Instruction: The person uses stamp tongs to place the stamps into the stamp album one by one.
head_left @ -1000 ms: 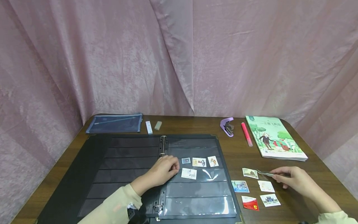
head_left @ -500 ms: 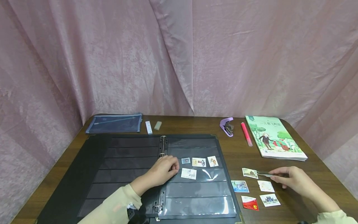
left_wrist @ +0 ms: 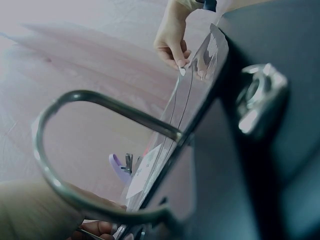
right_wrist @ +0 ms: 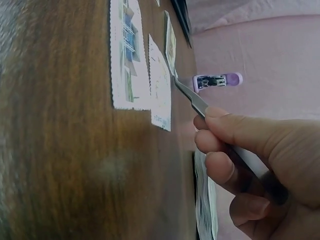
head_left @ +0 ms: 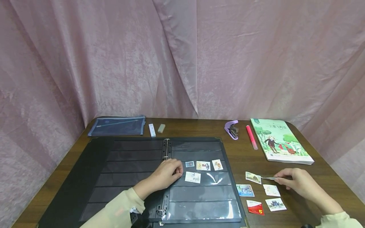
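Observation:
My right hand [head_left: 297, 183] pinches metal tweezers [right_wrist: 199, 104] between thumb and fingers. Their tips meet the edge of a stamp with a building picture [head_left: 253, 177], which stands slightly tilted in the right wrist view. Around it on the table lie a blue stamp [head_left: 245, 190], a pale stamp [head_left: 272, 190], a red stamp [head_left: 255, 207] and another building stamp [head_left: 275, 204]. My left hand [head_left: 166, 172] rests loosely curled over the inner edge of the open black stamp album [head_left: 202, 193]. Several stamps sit on its right page, including a pale one [head_left: 192, 177].
Behind the album lie a blue mesh pouch [head_left: 117, 126], a white block [head_left: 152, 130] and a grey eraser [head_left: 161, 128]. A purple stapler [head_left: 231, 129], a pink marker [head_left: 251, 137] and a green book [head_left: 280, 141] lie at the back right. Metal rings [left_wrist: 105, 100] rise at the album's spine.
The building stamp at the tweezers has shifted slightly left and tilted, and my right hand has moved a little with it. My left hand has stayed in place.

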Action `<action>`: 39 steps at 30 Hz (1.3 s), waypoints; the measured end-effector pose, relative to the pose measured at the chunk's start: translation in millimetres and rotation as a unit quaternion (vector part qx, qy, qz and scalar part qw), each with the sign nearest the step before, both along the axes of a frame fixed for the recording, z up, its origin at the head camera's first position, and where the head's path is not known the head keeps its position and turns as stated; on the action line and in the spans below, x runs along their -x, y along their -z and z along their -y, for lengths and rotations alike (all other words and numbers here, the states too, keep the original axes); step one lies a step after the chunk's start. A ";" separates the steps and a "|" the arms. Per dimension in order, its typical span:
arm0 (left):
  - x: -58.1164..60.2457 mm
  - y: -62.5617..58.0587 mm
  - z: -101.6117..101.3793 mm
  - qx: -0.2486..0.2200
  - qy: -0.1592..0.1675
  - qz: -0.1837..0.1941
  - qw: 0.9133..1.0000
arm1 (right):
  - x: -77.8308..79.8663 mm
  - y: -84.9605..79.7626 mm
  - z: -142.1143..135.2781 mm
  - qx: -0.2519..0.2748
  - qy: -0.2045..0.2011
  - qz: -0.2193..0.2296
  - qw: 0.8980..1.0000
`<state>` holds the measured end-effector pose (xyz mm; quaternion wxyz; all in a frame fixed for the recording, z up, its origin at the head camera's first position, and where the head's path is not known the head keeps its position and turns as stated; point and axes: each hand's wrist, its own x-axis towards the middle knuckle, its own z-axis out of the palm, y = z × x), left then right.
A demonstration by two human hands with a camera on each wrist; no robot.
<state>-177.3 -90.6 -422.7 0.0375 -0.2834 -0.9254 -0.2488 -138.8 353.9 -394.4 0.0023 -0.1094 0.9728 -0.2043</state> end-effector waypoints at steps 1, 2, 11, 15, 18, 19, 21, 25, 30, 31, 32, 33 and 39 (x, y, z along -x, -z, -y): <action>0.0 -0.1 0.0 0.000 0.000 0.000 1.000 | 0.1 -0.2 0.1 0.000 -0.003 -0.002 1.000; -0.1 -0.2 0.0 0.001 0.000 0.000 1.000 | 0.2 -0.5 0.2 0.000 -0.006 -0.005 1.000; -0.1 -0.9 0.4 0.000 -0.001 -0.003 1.000 | -0.5 -12.7 -0.3 -0.004 -0.021 -0.047 0.999; 0.0 -1.9 0.7 -0.001 -0.002 -0.007 1.000 | 1.6 -23.8 0.2 0.002 -0.028 -0.052 0.998; 0.0 -2.4 1.2 -0.001 -0.003 -0.007 1.000 | 3.7 -31.4 1.5 0.004 -0.040 -0.066 0.997; 0.0 -2.5 1.5 -0.001 -0.003 -0.006 1.000 | 4.7 -33.8 2.3 0.003 -0.045 -0.074 0.996; 0.1 -2.4 2.0 -0.001 -0.003 -0.006 1.000 | 6.9 -38.3 4.5 0.002 -0.056 -0.093 0.994; -0.1 -2.4 2.5 -0.002 -0.002 -0.006 1.000 | 13.1 -47.8 11.4 0.001 -0.075 -0.113 0.991; -0.4 -2.6 1.6 -0.001 -0.003 -0.004 1.000 | 20.2 -56.0 21.4 0.003 -0.083 -0.109 0.991; -0.3 -2.4 1.4 -0.001 -0.003 -0.004 1.000 | 21.4 -56.7 23.5 0.005 -0.084 -0.103 0.991; -0.2 -2.2 1.1 0.000 -0.003 -0.003 1.000 | 22.6 -56.9 25.4 0.006 -0.085 -0.096 0.992; -0.2 -1.9 0.8 0.001 -0.003 -0.003 1.000 | 23.6 -57.1 27.7 0.010 -0.086 -0.087 0.992; -0.1 -0.3 0.0 0.000 -0.001 0.001 1.000 | 33.1 -55.2 43.9 0.021 -0.108 -0.075 0.991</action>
